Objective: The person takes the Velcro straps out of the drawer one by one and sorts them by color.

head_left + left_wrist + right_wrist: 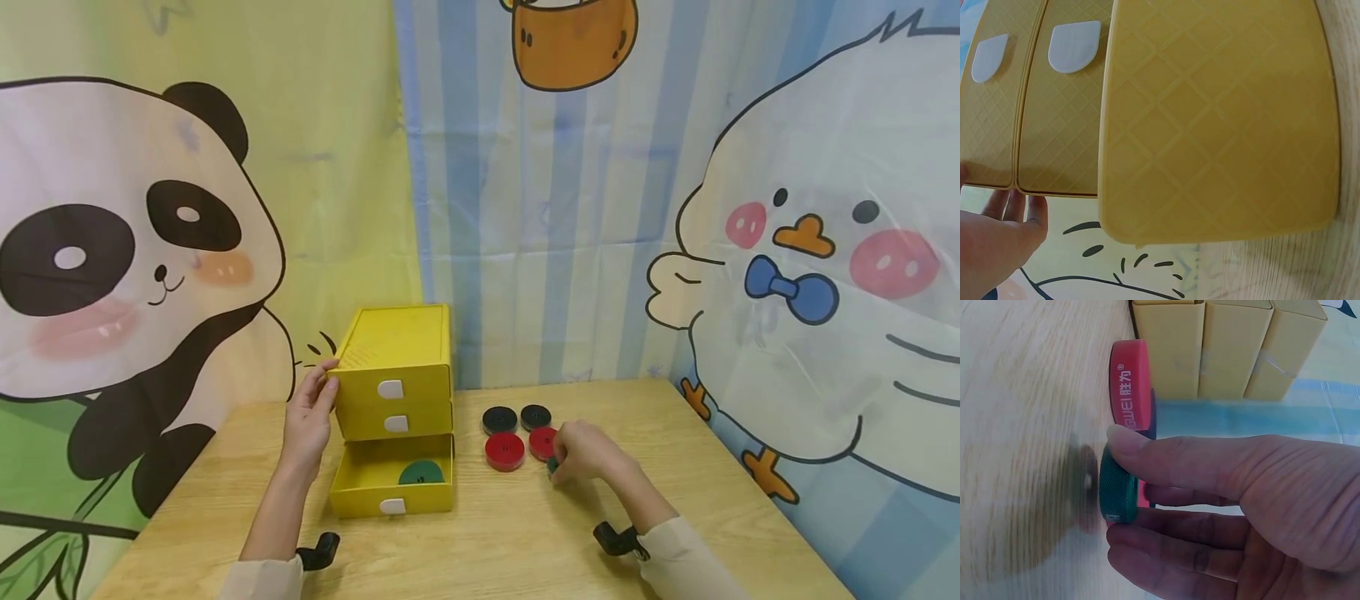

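My right hand (588,452) pinches a small green roll of tape (1118,486) between thumb and fingers, beside the red rolls at the right. In the right wrist view the roll stands out from the tabletop on its textured rim; whether it touches the wood I cannot tell. My left hand (309,417) rests against the upper left side of a yellow drawer cabinet (392,337), its fingertips at the side edge. The cabinet's bottom drawer (371,504) is pulled out, and another green roll (422,472) lies in it. The two upper drawers are closed.
Right of the cabinet, a red roll (504,451) and a second red roll (541,443), partly behind my right hand, lie on the wooden table (465,550). Behind them are a black roll (499,420) and another black roll (536,417). Cartoon-printed curtains (525,250) hang around the table.
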Available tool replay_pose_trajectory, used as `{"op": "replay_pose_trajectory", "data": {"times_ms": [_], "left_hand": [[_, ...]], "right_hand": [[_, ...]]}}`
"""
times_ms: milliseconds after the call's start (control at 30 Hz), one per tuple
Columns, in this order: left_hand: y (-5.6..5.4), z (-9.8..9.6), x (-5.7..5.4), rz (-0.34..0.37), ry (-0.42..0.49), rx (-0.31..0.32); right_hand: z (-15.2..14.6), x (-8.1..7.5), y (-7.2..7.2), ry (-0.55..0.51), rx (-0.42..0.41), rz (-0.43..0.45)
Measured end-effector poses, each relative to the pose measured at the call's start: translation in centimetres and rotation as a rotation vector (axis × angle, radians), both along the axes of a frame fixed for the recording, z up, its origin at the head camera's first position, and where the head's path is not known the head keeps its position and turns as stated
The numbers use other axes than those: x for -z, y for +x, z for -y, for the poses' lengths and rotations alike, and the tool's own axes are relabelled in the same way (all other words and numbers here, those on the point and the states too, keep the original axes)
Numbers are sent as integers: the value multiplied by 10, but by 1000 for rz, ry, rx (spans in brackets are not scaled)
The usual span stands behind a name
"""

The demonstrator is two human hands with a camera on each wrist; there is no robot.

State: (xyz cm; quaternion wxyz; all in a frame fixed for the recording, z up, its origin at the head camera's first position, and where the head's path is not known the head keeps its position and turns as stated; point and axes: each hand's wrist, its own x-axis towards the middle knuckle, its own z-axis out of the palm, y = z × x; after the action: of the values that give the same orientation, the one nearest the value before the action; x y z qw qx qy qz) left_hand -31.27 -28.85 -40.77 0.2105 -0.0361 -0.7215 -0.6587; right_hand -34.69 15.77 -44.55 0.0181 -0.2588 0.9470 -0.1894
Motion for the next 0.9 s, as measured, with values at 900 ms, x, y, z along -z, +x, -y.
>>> {"op": "replay_pose_trajectory", "data": {"times_ms": [900], "left_hand": [[0,-2,2,-25,8,-2]], "right_hand": [[16,-14,9,7,82,-164]]}}
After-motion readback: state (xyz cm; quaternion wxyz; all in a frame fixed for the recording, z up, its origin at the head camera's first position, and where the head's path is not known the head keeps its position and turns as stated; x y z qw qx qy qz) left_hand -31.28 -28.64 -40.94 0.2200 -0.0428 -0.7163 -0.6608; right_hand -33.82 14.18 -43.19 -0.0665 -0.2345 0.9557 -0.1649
